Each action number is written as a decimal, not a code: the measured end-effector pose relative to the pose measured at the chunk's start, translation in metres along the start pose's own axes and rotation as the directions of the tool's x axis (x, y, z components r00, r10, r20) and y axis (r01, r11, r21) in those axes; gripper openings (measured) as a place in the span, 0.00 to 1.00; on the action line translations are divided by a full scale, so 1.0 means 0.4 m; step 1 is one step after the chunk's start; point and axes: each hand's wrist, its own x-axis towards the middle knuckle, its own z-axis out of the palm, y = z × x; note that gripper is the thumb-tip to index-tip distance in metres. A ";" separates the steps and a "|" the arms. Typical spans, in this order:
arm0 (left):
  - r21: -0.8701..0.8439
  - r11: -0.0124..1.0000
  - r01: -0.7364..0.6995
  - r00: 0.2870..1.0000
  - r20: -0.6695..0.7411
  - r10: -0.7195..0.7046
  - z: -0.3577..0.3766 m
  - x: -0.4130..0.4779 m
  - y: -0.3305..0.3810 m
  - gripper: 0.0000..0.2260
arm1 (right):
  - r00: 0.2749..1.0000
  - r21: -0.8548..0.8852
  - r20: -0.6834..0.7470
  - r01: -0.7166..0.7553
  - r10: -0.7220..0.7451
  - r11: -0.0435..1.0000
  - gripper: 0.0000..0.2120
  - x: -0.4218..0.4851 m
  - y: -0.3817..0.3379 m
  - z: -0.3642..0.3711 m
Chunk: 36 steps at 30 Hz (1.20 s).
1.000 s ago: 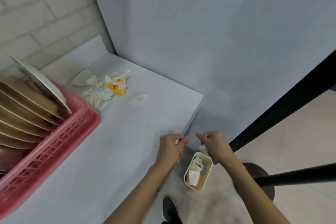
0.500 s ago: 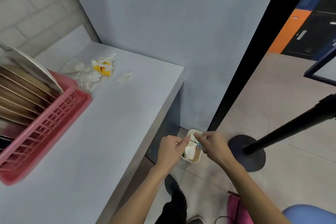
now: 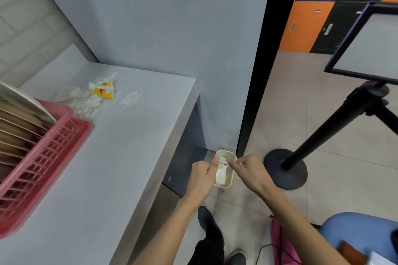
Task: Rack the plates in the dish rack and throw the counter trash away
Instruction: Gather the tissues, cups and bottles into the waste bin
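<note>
A small cream trash bin point(image 3: 230, 182) stands on the floor by the counter's right end, with white paper inside. My left hand point(image 3: 203, 175) and my right hand point(image 3: 247, 170) hover just above it, each with fingers curled. White paper scraps point(image 3: 222, 160) show at my left fingertips, and a small white bit sits in my right fingers. On the counter point(image 3: 120, 157), a pile of torn white and yellow paper trash point(image 3: 101, 92) lies near the back. The pink dish rack point(image 3: 43, 157) at the left holds several plates point(image 3: 19, 127) standing on edge.
A black stanchion base point(image 3: 285, 169) stands on the floor right of the bin. A sign stand point(image 3: 366, 49) rises at the far right. My shoes point(image 3: 206, 217) and a blue seat point(image 3: 357, 234) are below. A grey partition backs the counter.
My view has swung right and both hands have moved from the counter's edge to just over the bin, still pinching paper scraps.
</note>
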 end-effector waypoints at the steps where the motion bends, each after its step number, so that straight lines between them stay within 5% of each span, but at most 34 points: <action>1: 0.001 1.000 0.003 1.000 0.013 -0.003 0.002 0.001 0.003 0.27 | 1.000 -0.006 -0.004 -0.010 0.010 1.000 0.25 0.001 -0.001 -0.002; 7: -0.008 1.000 0.006 0.999 0.040 -0.005 0.015 0.013 -0.009 0.26 | 0.996 0.060 0.047 -0.078 0.075 0.995 0.22 0.016 0.022 -0.004; 16: 0.135 0.991 -0.004 0.966 0.258 -0.031 0.075 0.134 -0.156 0.07 | 0.966 -0.068 0.210 -0.141 0.152 0.988 0.12 0.079 0.141 0.014; 20: 0.183 0.983 -0.029 0.947 0.320 -0.032 0.123 0.232 -0.229 0.12 | 0.962 -0.160 0.187 -0.169 0.198 0.972 0.21 0.146 0.226 0.047; 26: 0.224 0.974 0.036 0.929 0.353 -0.115 0.239 0.404 -0.406 0.15 | 0.954 -0.174 0.158 -0.228 0.256 0.958 0.23 0.273 0.368 0.145; 36: 0.244 0.963 0.112 0.928 0.322 -0.190 0.466 0.624 -0.760 0.18 | 0.887 -0.133 0.088 -0.440 0.453 0.888 0.11 0.466 0.660 0.345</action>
